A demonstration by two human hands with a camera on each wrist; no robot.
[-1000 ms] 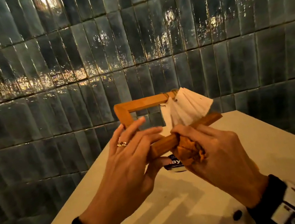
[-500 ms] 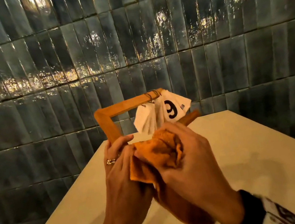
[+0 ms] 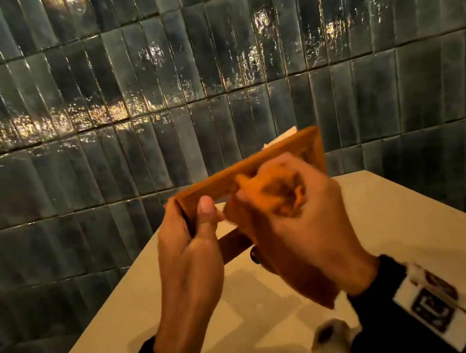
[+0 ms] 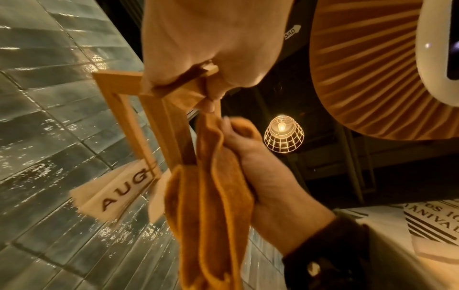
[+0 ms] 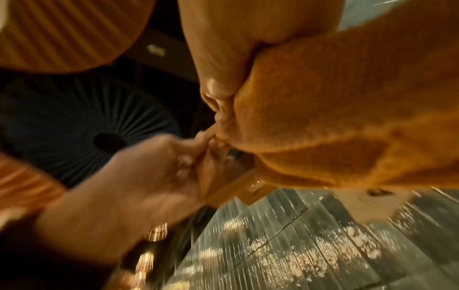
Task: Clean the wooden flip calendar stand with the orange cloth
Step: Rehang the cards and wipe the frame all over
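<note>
I hold the wooden flip calendar stand (image 3: pixel 257 164) in the air above the table, tipped over so its frame points away from me. My left hand (image 3: pixel 199 222) grips the frame's left corner, thumb on the near face. My right hand (image 3: pixel 296 205) clutches the bunched orange cloth (image 3: pixel 275 196) and presses it against the frame's middle. In the left wrist view the stand (image 4: pixel 159 125) hangs from my palm, its cards (image 4: pixel 116 194) reading AUG dangle below, and the cloth (image 4: pixel 211 206) trails from the right hand (image 4: pixel 268 176). The right wrist view is blurred, mostly filled by cloth (image 5: pixel 347 117).
A pale table (image 3: pixel 421 230) lies under my hands, its far edge near a wall of dark glossy tiles (image 3: pixel 207 72). A lit wire-cage lamp (image 4: pixel 283 133) hangs overhead in the left wrist view.
The stand has been turned over, so the number cards swung out of sight behind the frame. My left hand shifted to the frame's corner. The cloth hand moved right along the wood.
</note>
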